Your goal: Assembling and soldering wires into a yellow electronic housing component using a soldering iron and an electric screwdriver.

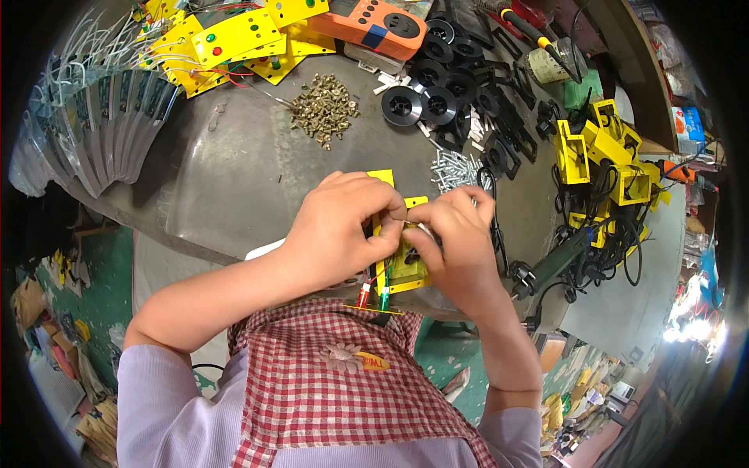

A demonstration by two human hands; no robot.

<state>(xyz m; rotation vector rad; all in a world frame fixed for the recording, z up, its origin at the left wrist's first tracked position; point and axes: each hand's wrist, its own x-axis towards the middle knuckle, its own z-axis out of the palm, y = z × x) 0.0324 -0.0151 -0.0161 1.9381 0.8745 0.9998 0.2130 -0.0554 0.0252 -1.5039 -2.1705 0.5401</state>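
A yellow rectangular plastic frame [406, 271] sits between the left hand [342, 228] and right hand [459, 246], at the grey tabletop's [226, 183] near edge; whether their bent fingers grasp it, I cannot tell. Lettering marks the orange oval badge [373, 361]. Tabletop stretches leftward.

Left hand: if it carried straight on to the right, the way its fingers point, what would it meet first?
Probably the right hand, whose fingertips lie just beyond those of the left hand; depth is unclear, so the yellow part beneath might be met first.
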